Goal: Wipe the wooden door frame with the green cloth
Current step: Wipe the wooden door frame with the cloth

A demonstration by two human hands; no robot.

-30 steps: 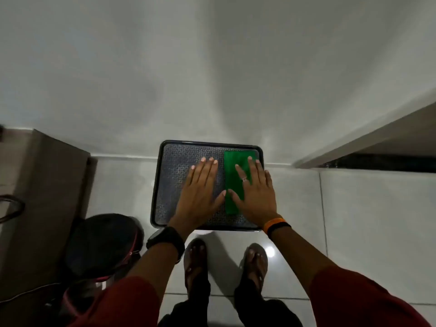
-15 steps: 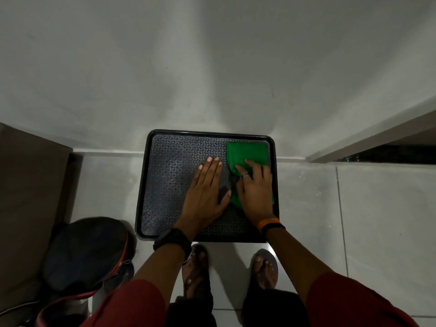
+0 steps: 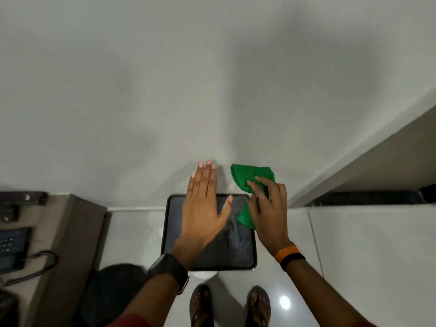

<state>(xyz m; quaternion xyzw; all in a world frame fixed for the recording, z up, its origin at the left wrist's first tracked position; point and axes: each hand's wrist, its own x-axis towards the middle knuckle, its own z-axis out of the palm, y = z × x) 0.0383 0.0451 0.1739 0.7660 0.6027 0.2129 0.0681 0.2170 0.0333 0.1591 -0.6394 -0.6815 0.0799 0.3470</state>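
Note:
My right hand (image 3: 269, 208) grips the green cloth (image 3: 252, 178), which is bunched and lifted off the black tray (image 3: 245, 258) on the floor. Part of the cloth hangs below my fingers at the tray's right side. My left hand (image 3: 203, 208) hovers flat above the tray with fingers spread and nothing in it. To the right, a pale door frame edge (image 3: 354, 161) runs diagonally up along the wall, apart from the cloth.
A white wall (image 3: 165, 90) fills the upper view. A brown cabinet (image 3: 70, 232) stands at left with a dark round bag (image 3: 113, 293) beside it. My sandalled feet (image 3: 231, 305) stand on glossy floor tiles. A dark threshold strip (image 3: 368, 199) lies at right.
My right hand closed on the green cloth and lifted it off the tray. My left hand rose from the tray surface. My head tilted up, showing more wall.

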